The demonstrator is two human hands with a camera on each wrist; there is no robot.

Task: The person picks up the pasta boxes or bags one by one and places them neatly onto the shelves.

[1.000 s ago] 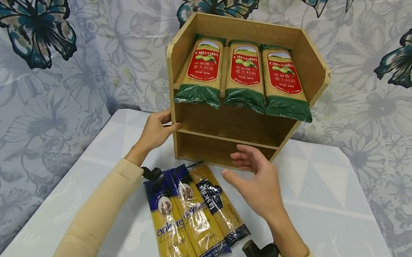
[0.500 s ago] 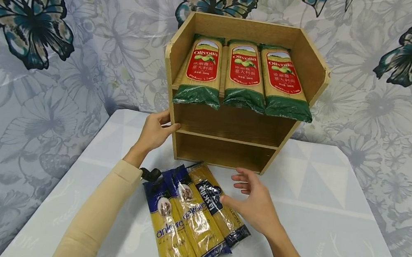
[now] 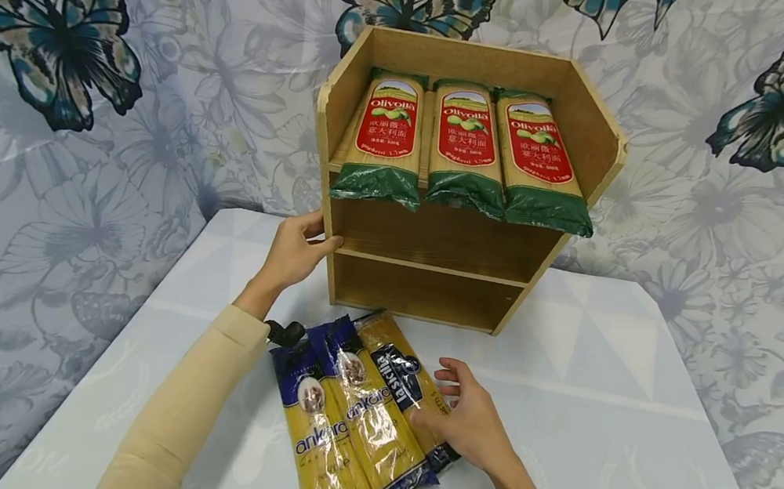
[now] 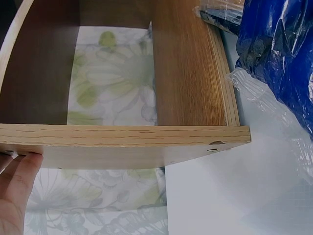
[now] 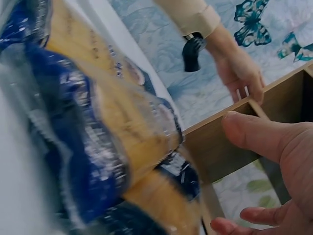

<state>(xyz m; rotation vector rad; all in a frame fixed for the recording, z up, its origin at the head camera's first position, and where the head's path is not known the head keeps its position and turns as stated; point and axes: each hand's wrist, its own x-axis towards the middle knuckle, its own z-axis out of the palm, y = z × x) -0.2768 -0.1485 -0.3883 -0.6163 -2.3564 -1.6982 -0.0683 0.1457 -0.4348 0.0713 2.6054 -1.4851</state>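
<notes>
Left hand (image 3: 294, 252): fingers pinching left side of wooden shelf (image 3: 435, 237). Two ankara packs (image 3: 377, 420) lying on worktop (image 3: 602, 422) before it. Dark-labelled pasta pack (image 3: 399, 371) slanting alongside. Right hand (image 3: 470, 421) over its right edge, fingers spread from thumb; touch unclear.

Head view forward-down, wrist views close up, all sharing the wooden shelf (image 3: 435, 234)
</notes>
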